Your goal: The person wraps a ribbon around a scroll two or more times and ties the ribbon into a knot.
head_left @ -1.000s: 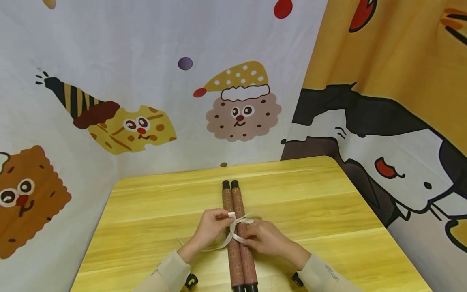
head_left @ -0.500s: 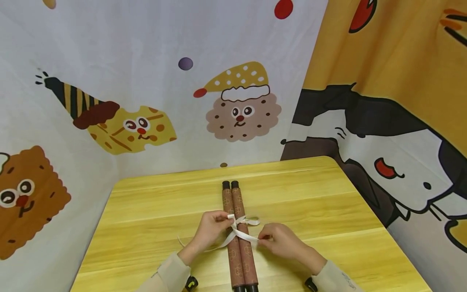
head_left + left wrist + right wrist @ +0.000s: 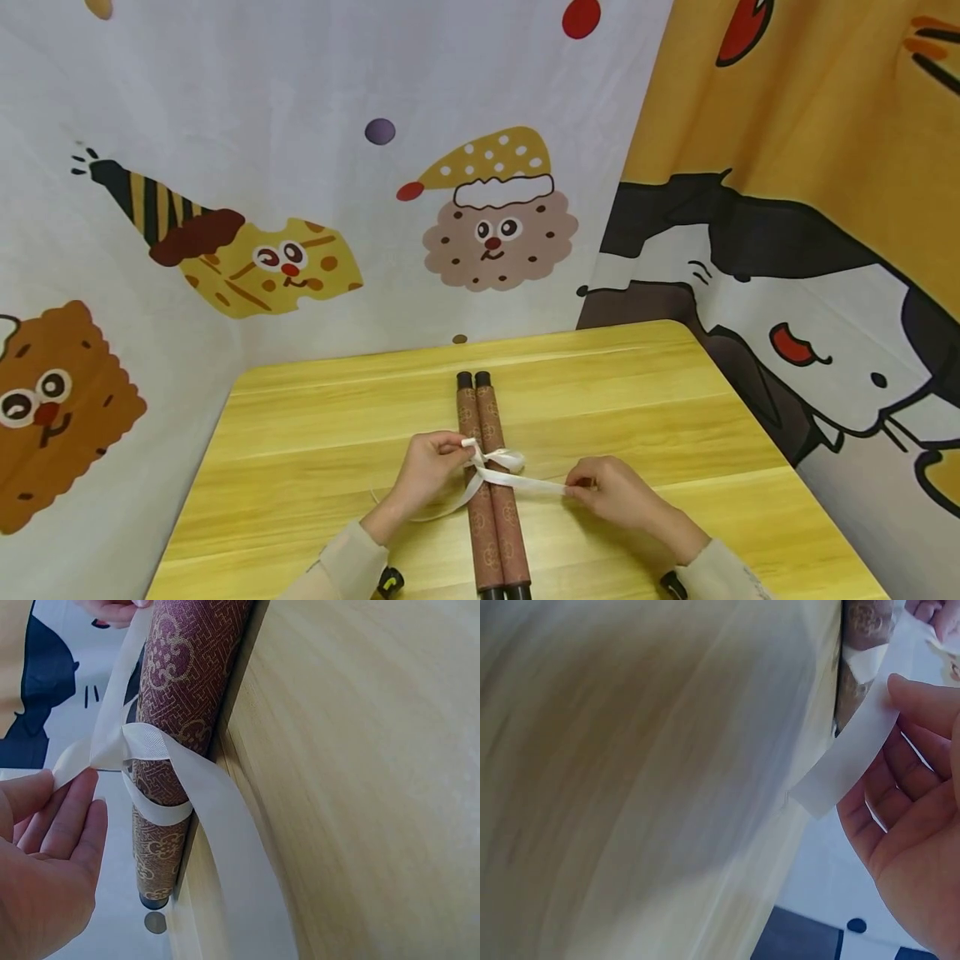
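Observation:
A scroll made of two side-by-side brown-red patterned rolls (image 3: 487,525) with black end knobs lies lengthwise on the table. White ribbon (image 3: 525,482) passes around its middle. Over the left roll, my left hand (image 3: 426,473) pinches a folded loop of ribbon between thumb and fingers. My right hand (image 3: 621,493), out to the right of the scroll, pinches another stretch of ribbon and holds it nearly straight. In the right wrist view the ribbon's cut end (image 3: 810,806) sticks out past the thumb. A loose ribbon tail (image 3: 240,855) hangs down in the left wrist view.
The wood-grain table (image 3: 315,417) has rounded far corners. Behind it hangs a white cartoon-print curtain (image 3: 315,100), with an orange-and-black printed one (image 3: 675,125) on the right. Sleeves and dark wrist devices show at the bottom.
My right hand has moved away from the scroll to the right, drawing the ribbon out with it. The left hand stays almost in place, holding its loop.

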`<act>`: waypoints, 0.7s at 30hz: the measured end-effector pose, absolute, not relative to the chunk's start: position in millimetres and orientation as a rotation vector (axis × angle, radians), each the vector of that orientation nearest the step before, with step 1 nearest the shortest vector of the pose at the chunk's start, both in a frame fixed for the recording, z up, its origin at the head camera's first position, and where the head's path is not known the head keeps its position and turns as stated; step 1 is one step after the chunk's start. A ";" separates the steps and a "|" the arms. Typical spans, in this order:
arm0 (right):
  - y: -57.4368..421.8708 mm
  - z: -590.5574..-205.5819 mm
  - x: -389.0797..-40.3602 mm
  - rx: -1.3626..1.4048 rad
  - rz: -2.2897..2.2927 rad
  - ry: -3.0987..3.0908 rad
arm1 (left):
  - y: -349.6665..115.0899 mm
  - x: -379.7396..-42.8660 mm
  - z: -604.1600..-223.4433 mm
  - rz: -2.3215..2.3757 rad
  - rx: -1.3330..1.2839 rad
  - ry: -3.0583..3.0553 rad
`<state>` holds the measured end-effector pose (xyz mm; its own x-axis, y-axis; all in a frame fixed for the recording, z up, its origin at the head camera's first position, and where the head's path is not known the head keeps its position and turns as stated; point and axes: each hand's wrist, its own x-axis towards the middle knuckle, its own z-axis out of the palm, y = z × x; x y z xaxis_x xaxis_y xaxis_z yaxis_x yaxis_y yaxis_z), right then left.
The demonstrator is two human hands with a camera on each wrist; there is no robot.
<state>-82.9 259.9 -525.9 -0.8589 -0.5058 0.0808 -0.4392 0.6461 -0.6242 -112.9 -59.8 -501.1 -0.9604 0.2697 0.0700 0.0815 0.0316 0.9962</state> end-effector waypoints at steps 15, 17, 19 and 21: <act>310.0 -528.5 -84.8 -0.615 -0.916 2.855 | -63.8 -109.5 -489.2 2.071 0.338 2.143; 316.8 -530.5 -85.0 -0.592 -0.909 2.861 | -64.2 -109.5 -489.6 2.074 0.336 2.151; 323.4 -532.0 -85.3 -0.569 -0.907 2.860 | -64.7 -109.4 -489.9 2.068 0.332 2.154; 329.5 -533.0 -86.0 -0.550 -0.907 2.863 | -65.1 -109.4 -490.5 2.057 0.326 2.161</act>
<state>-86.0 329.5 -533.0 -0.9313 -0.3634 0.0242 -0.3111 0.7591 -0.5718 -109.4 -65.1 -490.5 -0.9666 0.2517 0.0472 0.0596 0.0418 0.9973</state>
